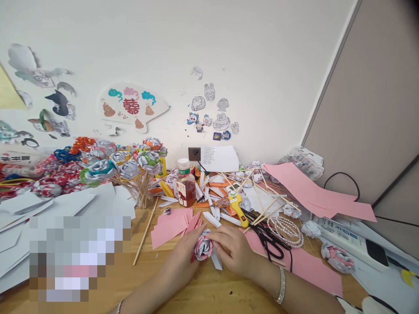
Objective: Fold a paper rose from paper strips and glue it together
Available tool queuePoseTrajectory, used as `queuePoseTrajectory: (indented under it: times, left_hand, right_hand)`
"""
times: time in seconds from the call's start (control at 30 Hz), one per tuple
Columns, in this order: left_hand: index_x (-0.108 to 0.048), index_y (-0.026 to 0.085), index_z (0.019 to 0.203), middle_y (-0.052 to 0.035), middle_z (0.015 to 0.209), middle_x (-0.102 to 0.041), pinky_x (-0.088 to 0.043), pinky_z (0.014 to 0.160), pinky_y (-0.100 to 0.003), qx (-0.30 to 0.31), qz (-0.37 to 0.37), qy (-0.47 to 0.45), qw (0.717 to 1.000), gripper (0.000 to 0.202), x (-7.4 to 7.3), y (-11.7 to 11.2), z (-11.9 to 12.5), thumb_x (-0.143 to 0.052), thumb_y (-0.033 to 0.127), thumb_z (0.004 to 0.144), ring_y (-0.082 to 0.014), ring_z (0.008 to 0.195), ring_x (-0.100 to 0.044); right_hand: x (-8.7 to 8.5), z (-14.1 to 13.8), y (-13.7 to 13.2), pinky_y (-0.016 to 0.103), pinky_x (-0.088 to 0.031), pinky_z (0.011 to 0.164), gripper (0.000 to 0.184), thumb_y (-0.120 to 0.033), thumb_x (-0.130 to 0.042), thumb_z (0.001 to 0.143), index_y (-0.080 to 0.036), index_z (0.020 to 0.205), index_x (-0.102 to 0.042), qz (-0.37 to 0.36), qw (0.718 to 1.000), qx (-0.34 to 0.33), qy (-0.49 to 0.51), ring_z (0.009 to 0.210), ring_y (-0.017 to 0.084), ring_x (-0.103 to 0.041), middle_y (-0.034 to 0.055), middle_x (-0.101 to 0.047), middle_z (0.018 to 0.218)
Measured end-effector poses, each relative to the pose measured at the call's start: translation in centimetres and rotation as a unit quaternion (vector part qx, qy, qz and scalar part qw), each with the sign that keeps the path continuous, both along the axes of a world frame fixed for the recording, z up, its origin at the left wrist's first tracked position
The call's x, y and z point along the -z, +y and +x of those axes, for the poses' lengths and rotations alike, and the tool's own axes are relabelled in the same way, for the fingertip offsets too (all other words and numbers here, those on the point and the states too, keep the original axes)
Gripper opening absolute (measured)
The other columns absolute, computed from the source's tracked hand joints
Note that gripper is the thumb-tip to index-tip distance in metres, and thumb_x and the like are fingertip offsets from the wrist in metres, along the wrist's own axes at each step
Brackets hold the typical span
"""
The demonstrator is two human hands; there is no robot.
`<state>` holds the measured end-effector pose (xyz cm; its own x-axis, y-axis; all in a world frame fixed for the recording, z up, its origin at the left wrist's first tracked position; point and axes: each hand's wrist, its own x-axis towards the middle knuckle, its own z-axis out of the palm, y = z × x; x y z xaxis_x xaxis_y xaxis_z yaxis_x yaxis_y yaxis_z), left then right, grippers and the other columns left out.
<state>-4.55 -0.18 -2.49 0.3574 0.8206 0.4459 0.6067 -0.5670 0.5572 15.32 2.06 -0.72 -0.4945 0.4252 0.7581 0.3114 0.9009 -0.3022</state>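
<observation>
A white and pink paper flower (203,247) is held between my two hands over the front of the wooden table. My left hand (185,248) wraps round its left side. The fingers of my right hand (231,246) pinch at its upper right edge. Beneath the flower and my right hand lies a white paper strip (216,260). Pink paper sheets (172,226) and narrow pink strips (193,223) lie just beyond my left hand. A yellow glue gun (238,209) rests behind my right hand, near black-handled scissors (271,244).
A bunch of paper flowers on sticks (131,163) stands at the back left, beside a labelled bottle (185,185). White paper sheets (65,209) cover the left. A pearl string (286,231), another paper flower (338,257) and a pink sheet (314,270) lie right. One wooden stick (145,231) lies left of centre.
</observation>
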Motion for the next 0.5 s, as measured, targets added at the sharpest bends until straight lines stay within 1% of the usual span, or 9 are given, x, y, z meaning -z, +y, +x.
queuePoseTrajectory:
  times: [0.13,0.23,0.4,0.5]
  left_hand:
    - [-0.042,0.024,0.135,-0.0094,0.132,-0.058,-0.046,0.101,-0.041,0.008,-0.005,-0.005,1.0,0.063,-0.2,-0.01,0.08,-0.053,0.007,0.075,-0.0227,0.121,-0.055]
    - [-0.044,0.023,0.133,-0.0096,0.13,-0.059,-0.047,0.1,-0.041,0.012,-0.015,-0.005,1.0,0.061,-0.48,-0.15,0.13,-0.053,0.007,0.075,-0.0227,0.12,-0.056]
    - [-0.046,0.022,0.131,-0.0103,0.13,-0.059,-0.047,0.1,-0.04,0.014,-0.031,-0.003,0.999,0.057,-0.58,-0.23,0.12,-0.053,0.008,0.076,-0.0223,0.12,-0.055]
    - [-0.045,0.022,0.132,-0.0106,0.132,-0.057,-0.045,0.102,-0.041,0.011,-0.034,-0.009,0.999,0.059,-0.52,-0.15,0.16,-0.053,0.009,0.076,-0.0225,0.122,-0.054]
  right_hand:
    - [0.39,-0.08,0.39,0.027,-0.047,0.064,0.025,-0.018,-0.045,0.091,-0.021,0.108,-0.064,-0.062,0.997,-0.017,0.032,0.072,0.015,-0.059,0.005,-0.065,0.082]
    - [0.58,-0.06,0.61,0.026,-0.045,0.062,0.024,-0.019,-0.046,0.091,-0.02,0.105,-0.066,-0.09,0.995,-0.018,0.038,0.069,0.015,-0.058,0.0041,-0.064,0.079]
    - [0.51,-0.05,0.69,0.025,-0.045,0.062,0.025,-0.017,-0.046,0.09,-0.02,0.105,-0.066,-0.085,0.995,-0.019,0.041,0.069,0.015,-0.058,0.0041,-0.064,0.079]
    - [0.36,-0.05,0.58,0.025,-0.045,0.061,0.026,-0.016,-0.046,0.09,-0.02,0.107,-0.065,-0.073,0.997,-0.014,0.037,0.069,0.015,-0.058,0.004,-0.064,0.079]
